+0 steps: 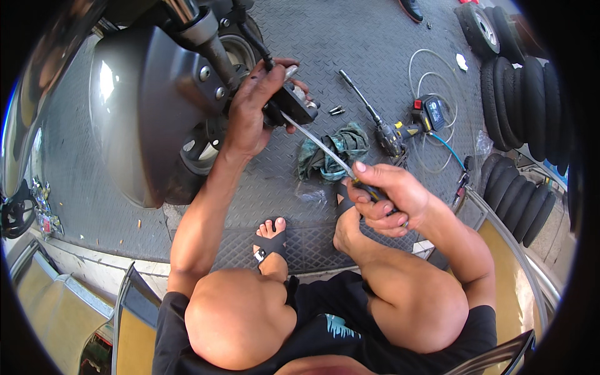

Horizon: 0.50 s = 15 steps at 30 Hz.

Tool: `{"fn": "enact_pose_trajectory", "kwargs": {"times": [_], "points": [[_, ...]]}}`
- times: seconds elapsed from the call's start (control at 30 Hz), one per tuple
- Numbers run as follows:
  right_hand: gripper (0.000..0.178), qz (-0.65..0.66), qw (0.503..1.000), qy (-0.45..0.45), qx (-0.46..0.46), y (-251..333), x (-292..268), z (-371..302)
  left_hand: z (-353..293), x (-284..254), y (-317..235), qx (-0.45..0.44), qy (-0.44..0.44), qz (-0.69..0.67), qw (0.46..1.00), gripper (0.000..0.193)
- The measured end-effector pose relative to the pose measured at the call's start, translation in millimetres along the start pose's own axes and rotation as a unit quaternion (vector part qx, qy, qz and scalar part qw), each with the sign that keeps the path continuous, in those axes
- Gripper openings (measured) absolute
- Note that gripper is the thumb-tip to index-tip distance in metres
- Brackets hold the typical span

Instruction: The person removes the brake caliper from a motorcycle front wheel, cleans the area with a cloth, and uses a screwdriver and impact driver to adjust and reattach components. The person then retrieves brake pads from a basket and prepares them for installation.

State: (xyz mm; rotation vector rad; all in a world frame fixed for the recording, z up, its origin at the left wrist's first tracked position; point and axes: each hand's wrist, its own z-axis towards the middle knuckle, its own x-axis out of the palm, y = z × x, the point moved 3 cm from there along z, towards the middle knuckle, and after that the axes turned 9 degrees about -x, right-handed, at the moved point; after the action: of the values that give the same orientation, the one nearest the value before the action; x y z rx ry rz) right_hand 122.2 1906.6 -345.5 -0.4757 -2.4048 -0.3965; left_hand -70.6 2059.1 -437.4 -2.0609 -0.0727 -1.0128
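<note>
Fingers of the right hand (400, 197) are grasping the screwdriver (322, 147) by its handle, thumb lying forward, likely for aim; its shaft is pointing toward 10 o'clock, to the caliper-like part (296, 105) that the left hand (255, 103) is gripping, apparently as a brace. Beyond, cloth (337, 149) (10 o'clock of the right hand) and spray gun (406, 130) (12) are lying within easy reach.
</note>
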Motion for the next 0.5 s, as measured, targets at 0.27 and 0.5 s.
{"fn": "enact_pose_trajectory", "kwargs": {"times": [0.27, 0.5], "points": [[0.059, -0.191, 0.966, -0.148, -0.095, -30, 27, 6, 6, -8, 1, -0.008, 0.008, 0.048, 0.999, 0.047], [0.055, -0.225, 0.951, -0.177, -0.120, -33, 33, 9, 6, -10, -1, -0.015, -0.017, 0.083, 0.996, 0.042]]}}
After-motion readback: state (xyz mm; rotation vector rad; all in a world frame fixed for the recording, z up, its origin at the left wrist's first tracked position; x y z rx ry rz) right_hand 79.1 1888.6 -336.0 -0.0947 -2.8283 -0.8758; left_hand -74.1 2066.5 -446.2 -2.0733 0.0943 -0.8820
